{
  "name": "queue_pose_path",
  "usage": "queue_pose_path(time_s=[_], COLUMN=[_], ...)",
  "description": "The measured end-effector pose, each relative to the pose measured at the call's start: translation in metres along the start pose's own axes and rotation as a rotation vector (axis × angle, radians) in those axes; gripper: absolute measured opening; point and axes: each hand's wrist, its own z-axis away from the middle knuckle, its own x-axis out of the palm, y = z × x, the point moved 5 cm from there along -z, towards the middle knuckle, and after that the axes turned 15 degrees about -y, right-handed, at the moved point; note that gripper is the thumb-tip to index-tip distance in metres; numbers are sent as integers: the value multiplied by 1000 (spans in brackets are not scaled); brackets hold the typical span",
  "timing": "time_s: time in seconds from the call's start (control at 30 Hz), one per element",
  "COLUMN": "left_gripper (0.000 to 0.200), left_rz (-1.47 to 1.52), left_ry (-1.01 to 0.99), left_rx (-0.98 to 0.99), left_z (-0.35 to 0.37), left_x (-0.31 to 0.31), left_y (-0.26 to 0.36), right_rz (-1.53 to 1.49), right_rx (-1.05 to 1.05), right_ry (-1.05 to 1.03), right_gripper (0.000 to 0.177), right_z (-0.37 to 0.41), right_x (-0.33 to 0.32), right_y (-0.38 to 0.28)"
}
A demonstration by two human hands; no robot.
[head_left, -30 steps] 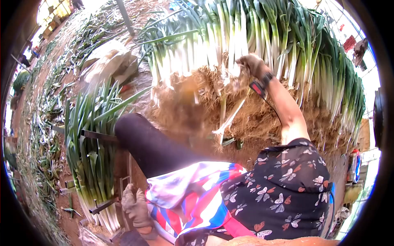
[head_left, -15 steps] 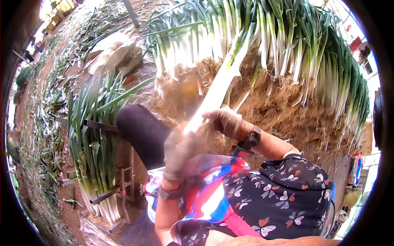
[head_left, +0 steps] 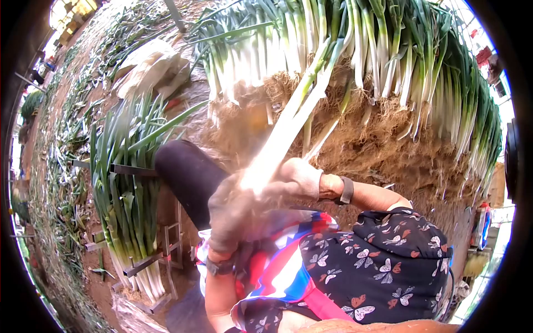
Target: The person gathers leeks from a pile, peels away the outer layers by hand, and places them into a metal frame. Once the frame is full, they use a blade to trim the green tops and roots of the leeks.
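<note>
A long white leek (head_left: 280,136) slants up and away from my hands, forking into two green-tipped parts near its top. My left hand (head_left: 225,213), gloved and blurred, is closed around its lower end. My gloved right hand (head_left: 300,176) is closed at the same end from the right, its fingers meeting the left hand. The leek's root end is hidden between them. Beyond lies a big row of leeks (head_left: 366,50), with brown roots (head_left: 355,133) facing me.
On the left, a bundle of leeks (head_left: 130,194) rests in a metal rack (head_left: 141,265). A pale plastic bag (head_left: 150,69) lies behind it. Leaf scraps (head_left: 66,166) litter the ground at far left. My dark-clothed knee (head_left: 186,169) is between rack and hands.
My right hand has moved down toward the leek's lower end. My left hand has shifted slightly left and down. The leek stays at nearly the same slant.
</note>
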Motion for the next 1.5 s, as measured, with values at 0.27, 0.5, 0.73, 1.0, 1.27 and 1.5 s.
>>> queue_pose_path(time_s=[0.27, 0.5, 0.73, 1.0, 1.27, 1.5], left_gripper=[31, 32, 60, 40, 21, 23], left_rz=[47, -81, -105, -207, -14, 193], left_ry=[85, 162, 479, 74, -74, -174], left_rx=[-125, -99, 202, 240, 312, 304], left_z=[18, 62, 170, 82, 78, 81], left_x=[-25, -37, -131, -54, -20, -25], left_y=[-9, 13, -12, 10, 30, 11], right_rz=[1280, 964, 740, -446, -255, 87], right_rx=[-273, 323, 96, -96, -209, -258], right_ry=[806, -256, -316, -800, -780, -583], right_gripper=[44, 14, 21, 36, 37, 38], right_z=[20, -54, -73, -99, -117, -129], right_x=[-58, -87, -59, 18, 46, 32], right_y=[4, -8, -122, -218, -246, -240])
